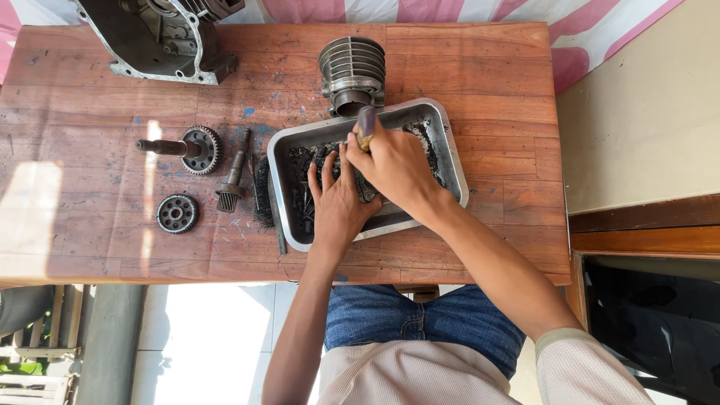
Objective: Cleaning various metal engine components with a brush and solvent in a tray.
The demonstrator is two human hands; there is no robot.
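Both hands work inside a grimy metal tray [442,135] on a wooden table [495,82]. My right hand [396,166] is closed around a brush or tool handle [366,126] with a dark purple end that sticks up toward the far rim. Flat in the tray, my left hand [337,202] has its fingers spread over small dark oily parts [304,196]; what lies under the palm is hidden.
A finned engine cylinder [352,71] stands just beyond the tray. Left of the tray lie a geared shaft [187,148], a smaller pinion shaft [234,176], a round gear [178,213] and a thin rod [278,225]. An engine casing [161,37] sits at the far left corner.
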